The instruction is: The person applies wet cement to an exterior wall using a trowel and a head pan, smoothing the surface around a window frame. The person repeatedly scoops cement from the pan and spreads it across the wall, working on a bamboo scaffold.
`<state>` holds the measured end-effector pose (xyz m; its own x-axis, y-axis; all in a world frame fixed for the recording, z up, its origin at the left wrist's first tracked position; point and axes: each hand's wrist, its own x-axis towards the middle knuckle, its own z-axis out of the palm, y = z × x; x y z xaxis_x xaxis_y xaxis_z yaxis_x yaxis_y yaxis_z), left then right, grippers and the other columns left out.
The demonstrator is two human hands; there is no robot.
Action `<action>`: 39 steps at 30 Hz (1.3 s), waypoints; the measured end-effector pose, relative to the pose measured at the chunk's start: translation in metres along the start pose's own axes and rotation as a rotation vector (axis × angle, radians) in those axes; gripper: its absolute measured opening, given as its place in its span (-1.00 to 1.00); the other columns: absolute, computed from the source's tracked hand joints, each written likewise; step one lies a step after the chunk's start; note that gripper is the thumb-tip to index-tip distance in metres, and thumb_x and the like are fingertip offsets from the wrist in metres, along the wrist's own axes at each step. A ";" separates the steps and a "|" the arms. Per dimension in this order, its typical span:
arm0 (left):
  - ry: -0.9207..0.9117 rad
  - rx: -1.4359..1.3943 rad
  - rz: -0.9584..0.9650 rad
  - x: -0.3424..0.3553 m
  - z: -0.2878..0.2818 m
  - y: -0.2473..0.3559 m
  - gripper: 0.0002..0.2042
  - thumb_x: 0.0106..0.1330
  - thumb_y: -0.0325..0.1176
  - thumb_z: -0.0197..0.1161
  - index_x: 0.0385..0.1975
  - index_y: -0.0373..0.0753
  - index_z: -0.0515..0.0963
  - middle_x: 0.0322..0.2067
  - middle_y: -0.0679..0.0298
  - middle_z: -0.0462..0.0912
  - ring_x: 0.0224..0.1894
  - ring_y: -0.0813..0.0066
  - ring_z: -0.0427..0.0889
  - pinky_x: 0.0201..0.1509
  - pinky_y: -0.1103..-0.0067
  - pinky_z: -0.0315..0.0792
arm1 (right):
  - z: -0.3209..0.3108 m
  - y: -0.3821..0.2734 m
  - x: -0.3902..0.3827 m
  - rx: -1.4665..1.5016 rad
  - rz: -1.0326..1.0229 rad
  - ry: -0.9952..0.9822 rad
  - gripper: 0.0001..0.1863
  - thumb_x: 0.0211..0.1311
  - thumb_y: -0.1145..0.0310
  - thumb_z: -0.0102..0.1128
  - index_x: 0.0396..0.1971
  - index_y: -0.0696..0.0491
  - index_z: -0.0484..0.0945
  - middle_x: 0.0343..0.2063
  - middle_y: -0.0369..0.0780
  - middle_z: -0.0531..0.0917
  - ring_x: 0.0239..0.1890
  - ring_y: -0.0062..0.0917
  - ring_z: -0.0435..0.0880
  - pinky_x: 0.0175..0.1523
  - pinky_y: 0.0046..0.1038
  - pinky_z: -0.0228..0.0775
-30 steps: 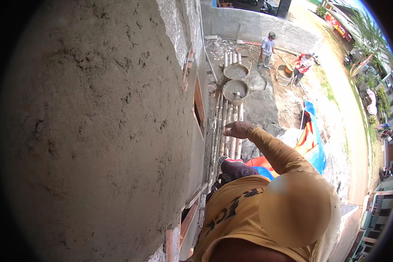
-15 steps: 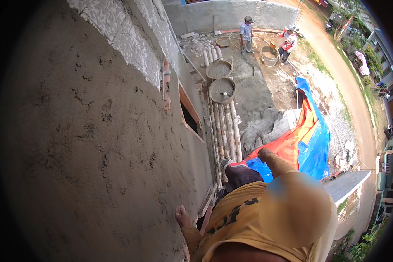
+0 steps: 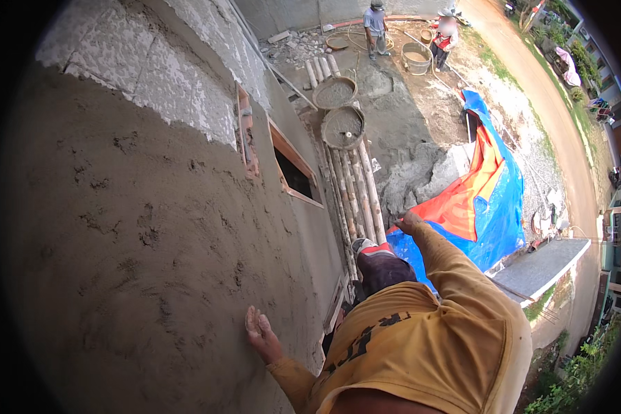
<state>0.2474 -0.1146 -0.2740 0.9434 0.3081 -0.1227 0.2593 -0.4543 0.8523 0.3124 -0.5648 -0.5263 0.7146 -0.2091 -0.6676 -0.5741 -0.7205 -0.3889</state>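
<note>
My left hand (image 3: 262,336) is at the wet grey plastered wall (image 3: 165,276), fingers stretched and apart, holding nothing. Whether its fingertips press on the plaster cannot be told. My right arm reaches out ahead, away from the wall. At its end my right hand (image 3: 410,222) looks closed, its fingers curled; what is in them, if anything, is too small to make out. Behind that hand lies a blue and orange tarp (image 3: 486,207). Below me show my dark trouser leg (image 3: 386,270) and a shoe (image 3: 361,245).
Two round tubs of grey mortar (image 3: 343,129) stand on a row of poles (image 3: 362,193). An orange-framed window opening (image 3: 295,165) breaks the wall. Two people (image 3: 376,29) stand at the far end near a large bucket (image 3: 416,58). A grey slab (image 3: 545,265) lies at right.
My left hand has shifted left along the wall, its fingers more spread. My right hand has moved slightly forward and left, with more of the arm showing. The whole view has tilted.
</note>
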 end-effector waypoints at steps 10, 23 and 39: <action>0.018 0.024 -0.074 0.017 -0.018 -0.012 -0.53 0.36 -0.21 -0.05 0.08 -0.52 0.25 0.01 0.02 0.42 0.05 0.19 0.44 0.10 0.48 0.35 | -0.001 0.043 -0.027 0.036 0.230 -0.038 -0.50 0.08 0.12 0.08 -0.02 0.12 0.46 -0.06 0.00 0.52 0.03 -0.18 0.47 0.14 -0.29 0.26; 0.104 0.059 -0.176 0.029 -0.021 -0.013 -0.50 0.36 -0.21 -0.05 0.11 -0.53 0.19 0.02 -0.09 0.41 0.06 0.10 0.44 0.13 0.45 0.33 | 0.017 0.065 -0.026 0.089 0.294 -0.015 -0.53 0.08 0.12 0.03 -0.08 0.11 0.51 -0.08 0.03 0.52 0.02 -0.14 0.47 0.13 -0.27 0.28; 0.180 0.022 -0.162 0.026 -0.014 -0.013 -0.52 0.36 -0.21 -0.05 0.09 -0.53 0.23 0.01 -0.09 0.42 0.06 0.12 0.44 0.09 0.45 0.37 | -0.030 0.020 -0.006 -0.032 0.152 -0.041 -0.57 0.10 0.15 0.00 -0.13 0.16 0.51 -0.10 0.03 0.52 0.00 -0.16 0.49 0.10 -0.26 0.30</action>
<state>0.2660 -0.0888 -0.2806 0.8375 0.5215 -0.1630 0.4107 -0.4041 0.8174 0.3084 -0.5975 -0.5112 0.6031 -0.2906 -0.7428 -0.6611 -0.7032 -0.2617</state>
